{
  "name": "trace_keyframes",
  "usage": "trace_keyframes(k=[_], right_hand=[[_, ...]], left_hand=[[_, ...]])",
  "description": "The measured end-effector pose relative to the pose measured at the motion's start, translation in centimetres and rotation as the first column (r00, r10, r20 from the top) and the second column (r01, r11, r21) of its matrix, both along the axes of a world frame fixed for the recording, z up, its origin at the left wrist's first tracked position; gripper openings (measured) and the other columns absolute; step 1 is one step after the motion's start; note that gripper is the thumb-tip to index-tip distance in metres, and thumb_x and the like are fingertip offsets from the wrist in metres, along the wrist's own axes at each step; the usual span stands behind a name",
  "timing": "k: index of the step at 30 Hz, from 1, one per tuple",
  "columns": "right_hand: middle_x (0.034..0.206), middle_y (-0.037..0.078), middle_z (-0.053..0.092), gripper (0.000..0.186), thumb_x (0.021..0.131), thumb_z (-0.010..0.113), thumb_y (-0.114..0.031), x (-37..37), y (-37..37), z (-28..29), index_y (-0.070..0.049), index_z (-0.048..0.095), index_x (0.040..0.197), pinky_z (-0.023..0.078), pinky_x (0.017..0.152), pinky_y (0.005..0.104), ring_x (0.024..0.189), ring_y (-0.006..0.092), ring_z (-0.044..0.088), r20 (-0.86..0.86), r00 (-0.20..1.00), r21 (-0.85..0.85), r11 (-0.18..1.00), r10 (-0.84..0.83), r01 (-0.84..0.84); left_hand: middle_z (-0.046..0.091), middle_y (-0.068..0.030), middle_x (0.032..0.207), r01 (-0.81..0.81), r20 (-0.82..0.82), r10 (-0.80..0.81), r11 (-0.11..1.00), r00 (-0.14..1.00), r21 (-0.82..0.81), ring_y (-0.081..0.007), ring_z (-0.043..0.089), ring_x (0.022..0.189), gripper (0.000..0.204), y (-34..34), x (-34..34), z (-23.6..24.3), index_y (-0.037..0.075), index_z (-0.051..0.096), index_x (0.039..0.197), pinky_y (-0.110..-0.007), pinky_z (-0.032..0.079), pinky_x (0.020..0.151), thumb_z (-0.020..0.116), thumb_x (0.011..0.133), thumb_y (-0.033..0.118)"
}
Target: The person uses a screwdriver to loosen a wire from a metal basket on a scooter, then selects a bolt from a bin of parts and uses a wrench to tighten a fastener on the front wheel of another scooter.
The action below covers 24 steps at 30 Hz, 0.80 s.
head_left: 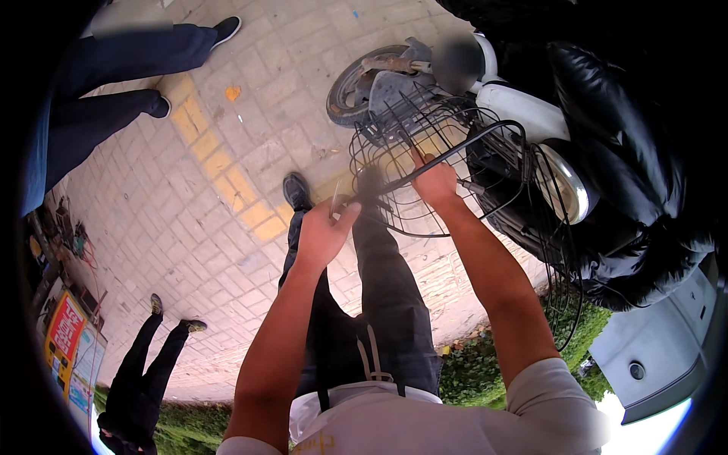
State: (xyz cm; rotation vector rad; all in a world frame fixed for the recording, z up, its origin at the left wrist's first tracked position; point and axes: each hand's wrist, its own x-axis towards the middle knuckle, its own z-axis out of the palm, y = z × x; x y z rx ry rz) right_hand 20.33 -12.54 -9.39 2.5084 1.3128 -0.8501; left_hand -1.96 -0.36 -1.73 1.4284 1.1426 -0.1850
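Observation:
A black wire basket stands in front of me, on the front of a scooter. My right hand is closed on the basket's wires near its thick black rim, its index finger stretched along a wire. To the left of the basket, apart from it, my left hand pinches a thin, pale, metal-looking strip between thumb and fingers. The strip points up, and its exact kind is unclear. Under the basket's far side shows the scooter's front wheel.
The scooter's black padded cover fills the right, beside a round headlight. Two other people's legs are at the left. A red and yellow sign stands at the left edge. A hedge and grey box are nearby.

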Motion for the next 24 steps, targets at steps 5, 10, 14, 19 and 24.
trace_keyframes(k=[5, 10, 14, 19, 24], right_hand=[[0.089, 0.013, 0.061, 0.046, 0.078, 0.055, -0.019, 0.1, 0.2, -0.1, -0.011, 0.05, 0.124, 0.05, 0.064, 0.0426, 0.075, 0.0328, 0.063, -0.007, 1.0, -0.011, 1.0, 0.007, -0.007], [0.086, 0.012, 0.061, 0.046, 0.077, 0.055, -0.018, 0.4, 0.1, -0.4, -0.01, 0.051, 0.122, 0.05, 0.062, 0.0428, 0.074, 0.0323, 0.062, 0.01, 0.999, 0.0, 0.999, 0.045, -0.045], [0.084, 0.012, 0.061, 0.047, 0.076, 0.056, -0.016, 0.5, 0.2, -0.3, -0.009, 0.051, 0.121, 0.05, 0.06, 0.0417, 0.073, 0.0312, 0.062, 0.032, 0.994, 0.048, 0.993, 0.105, -0.107], [0.089, 0.012, 0.061, 0.039, 0.081, 0.048, -0.014, -0.1, 0.3, -0.9, -0.008, 0.049, 0.12, 0.049, 0.061, 0.0426, 0.077, 0.0304, 0.064, 0.141, 0.955, -0.059, 0.965, 0.261, -0.255], [0.09, 0.012, 0.062, 0.041, 0.082, 0.046, -0.016, 0.1, 1.1, -0.3, -0.008, 0.048, 0.123, 0.05, 0.064, 0.0423, 0.078, 0.0301, 0.064, 0.009, 0.997, -0.077, 0.994, 0.073, -0.072]], left_hand=[[0.056, 0.0002, 0.072, -0.188, 0.048, 0.207, 0.947, 0.977, -0.261, -0.0061, 0.044, 0.052, 0.04, 0.5, -1.6, -0.9, -0.001, 0.06, 0.104, -0.023, 0.039, 0.047, 0.06, 0.088, 0.036], [0.053, -0.0016, 0.066, -0.268, 0.02, 0.297, 0.886, 0.955, -0.378, -0.0072, 0.044, 0.05, 0.041, 0.1, -1.1, -1.2, 0.001, 0.059, 0.092, -0.023, 0.038, 0.045, 0.057, 0.089, 0.041], [0.049, -0.0022, 0.059, -0.379, -0.047, 0.405, 0.8, 0.913, -0.465, -0.0093, 0.045, 0.049, 0.041, -0.3, -0.4, -2.0, 0.004, 0.056, 0.085, -0.024, 0.038, 0.045, 0.055, 0.089, 0.045], [0.048, -0.0029, 0.057, -0.36, -0.014, 0.415, 0.772, 0.91, -0.523, -0.0108, 0.046, 0.049, 0.043, -0.4, 0.3, -1.3, 0.006, 0.052, 0.081, -0.025, 0.039, 0.046, 0.053, 0.089, 0.049], [0.049, -0.003, 0.057, -0.248, 0.029, 0.287, 0.871, 0.958, -0.425, -0.0103, 0.046, 0.05, 0.043, -0.5, 0.2, -1.1, 0.009, 0.046, 0.076, -0.025, 0.04, 0.047, 0.049, 0.09, 0.05]])
